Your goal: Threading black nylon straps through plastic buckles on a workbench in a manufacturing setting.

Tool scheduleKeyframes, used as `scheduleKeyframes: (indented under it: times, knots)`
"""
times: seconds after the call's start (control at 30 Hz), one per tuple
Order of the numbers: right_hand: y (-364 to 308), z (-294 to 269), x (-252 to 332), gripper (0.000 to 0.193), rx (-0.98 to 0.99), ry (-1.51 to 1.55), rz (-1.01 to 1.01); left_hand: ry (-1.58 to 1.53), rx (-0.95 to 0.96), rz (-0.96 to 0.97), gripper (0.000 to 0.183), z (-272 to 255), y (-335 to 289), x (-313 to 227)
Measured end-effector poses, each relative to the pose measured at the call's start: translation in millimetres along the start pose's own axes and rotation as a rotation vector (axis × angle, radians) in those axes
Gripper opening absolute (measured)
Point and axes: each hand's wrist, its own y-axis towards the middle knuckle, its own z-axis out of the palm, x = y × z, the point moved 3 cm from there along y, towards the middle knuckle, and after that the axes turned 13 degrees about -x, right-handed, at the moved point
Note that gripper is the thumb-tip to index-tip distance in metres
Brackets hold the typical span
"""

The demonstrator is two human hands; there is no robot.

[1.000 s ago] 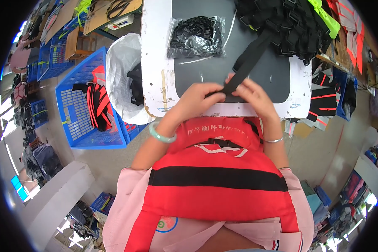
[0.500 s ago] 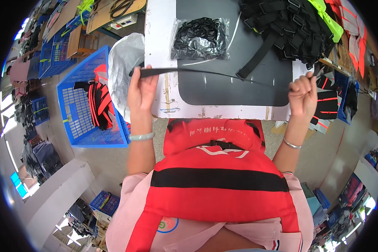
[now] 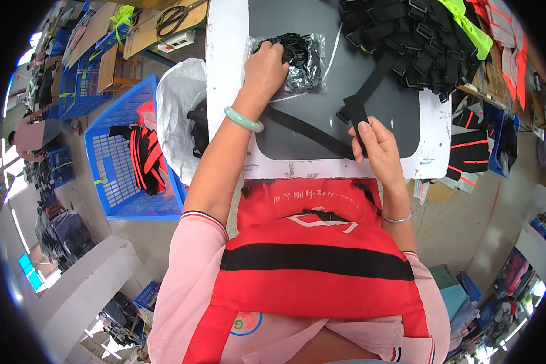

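Note:
My left hand (image 3: pixel 267 68) reaches into a clear plastic bag (image 3: pixel 312 76) of small black plastic pieces, probably buckles. Its fingers are bent down among them, and the fingertips are hidden. My right hand (image 3: pixel 377 148) pinches a black webbing strap (image 3: pixel 309 132) between thumb and fingers near the table's front edge. The strap slopes from there to the upper left and passes under my left forearm. A short end sticks up above the right hand, against another black strap (image 3: pixel 376 82) trailing from a heap of black straps with buckles (image 3: pixel 421 45).
The white table (image 3: pixel 227 30) has a dark grey panel on top. On the left stand a white sack (image 3: pixel 179 109) and a blue crate (image 3: pixel 94 164) with red-and-black pieces. Neon yellow fabric (image 3: pixel 470 27) lies by the heap. Scissors (image 3: pixel 173 18) lie on another table.
My left hand has let go of the strap end and moved right and away from me into the bag. My right hand has moved left and nearer, and the strap now hangs slack.

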Motion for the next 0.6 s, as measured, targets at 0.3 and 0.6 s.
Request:
scheduleKeyframes:
  times: [0.3,0.6]
  knots:
    - [12,12,4,0.027,-0.052,-0.156,0.008,-1.078,0.341,-0.572,0.020,-39,-26,-12]
    - [14,30,4,0.027,0.089,-0.083,0.070,-1.394,0.437,-0.763,0.013,-71,-73,-38]
